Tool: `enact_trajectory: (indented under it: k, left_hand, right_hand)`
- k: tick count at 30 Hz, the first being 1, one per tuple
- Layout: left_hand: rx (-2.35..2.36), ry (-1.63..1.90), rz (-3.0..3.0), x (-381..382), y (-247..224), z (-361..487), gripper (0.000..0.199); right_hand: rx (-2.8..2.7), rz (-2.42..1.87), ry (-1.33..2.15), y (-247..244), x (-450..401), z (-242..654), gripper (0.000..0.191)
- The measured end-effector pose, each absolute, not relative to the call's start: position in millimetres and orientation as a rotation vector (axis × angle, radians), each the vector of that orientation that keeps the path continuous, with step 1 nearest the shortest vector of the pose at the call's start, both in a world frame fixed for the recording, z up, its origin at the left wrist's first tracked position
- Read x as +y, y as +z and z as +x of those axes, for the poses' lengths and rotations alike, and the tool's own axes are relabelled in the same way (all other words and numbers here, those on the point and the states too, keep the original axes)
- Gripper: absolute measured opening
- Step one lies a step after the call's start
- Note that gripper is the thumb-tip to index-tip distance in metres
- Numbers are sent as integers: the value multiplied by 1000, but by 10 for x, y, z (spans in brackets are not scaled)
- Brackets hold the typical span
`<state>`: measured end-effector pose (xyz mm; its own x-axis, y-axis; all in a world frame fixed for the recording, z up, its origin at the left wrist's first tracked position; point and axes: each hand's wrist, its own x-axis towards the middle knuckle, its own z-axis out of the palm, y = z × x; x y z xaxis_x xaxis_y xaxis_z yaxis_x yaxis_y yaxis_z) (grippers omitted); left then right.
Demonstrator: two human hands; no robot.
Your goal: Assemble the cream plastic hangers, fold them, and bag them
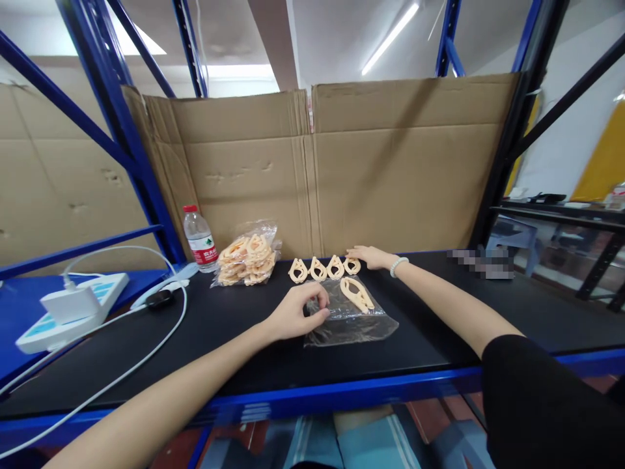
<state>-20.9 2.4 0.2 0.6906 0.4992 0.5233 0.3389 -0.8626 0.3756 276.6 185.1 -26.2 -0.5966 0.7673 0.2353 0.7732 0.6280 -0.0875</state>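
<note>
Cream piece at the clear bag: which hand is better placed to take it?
Left, I'd say. The left hand looks empty, at the bag's left side, near the piece; the right hand is at the row's rightmost piece.

Open black tabletop (424,348) between flat clear bag (351,331) and right forearm (449,293), also a gap between white cable (185,301) loop and left forearm (195,378). Back left blocked by bottle (201,240) and bagged pile (248,257); low row of cream pieces (318,260) sits mid-back, tall cardboard (400,169) walls off the rear.
</note>
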Motion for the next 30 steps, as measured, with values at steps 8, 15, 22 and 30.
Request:
enact_trajectory:
  k: [8,15,22,30]
  left_hand:
    - [640,939,2677,32,-19,-215,5]
    - [661,902,2743,0,-3,-203,11]
    - [652,881,2809,-29,-14,-193,13]
    - [826,805,2918,-150,-17,-170,14]
  right_hand:
    - [-2589,-1379,-136,-317,1527,3230,42]
    - [-2511,-1373,-144,-492,1031,3541,38]
    - [-2435,-1357,-184,-477,835,3504,35]
    - [-2548,-1249,-314,-378,623,3432,27]
